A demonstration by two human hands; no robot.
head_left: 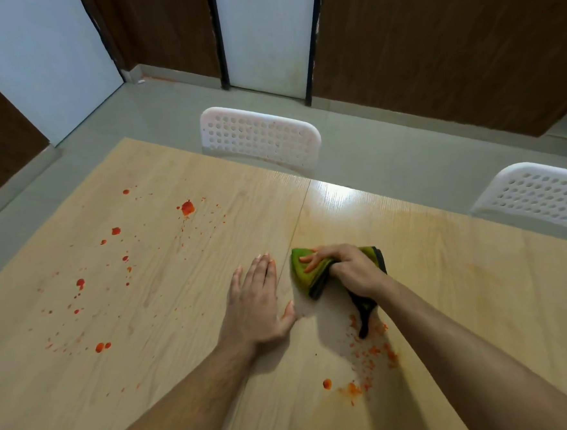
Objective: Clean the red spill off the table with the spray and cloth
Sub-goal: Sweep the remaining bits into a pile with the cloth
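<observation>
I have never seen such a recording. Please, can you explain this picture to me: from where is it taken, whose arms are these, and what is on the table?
There is one picture, taken by a camera worn on a person's head, looking forward and down. The two bare arms are that person's own. The left hand lies flat on the pale wooden table. The right hand holds a folded green cloth with dark edging against the table. Red spill drops are scattered on the left and near the right arm. Two white perforated plastic chairs stand behind. No spray bottle is visible.

A light wooden table [447, 270] bears scattered red spill [187, 208], a folded green cloth [304, 270] and a flat left hand [258, 300].
</observation>
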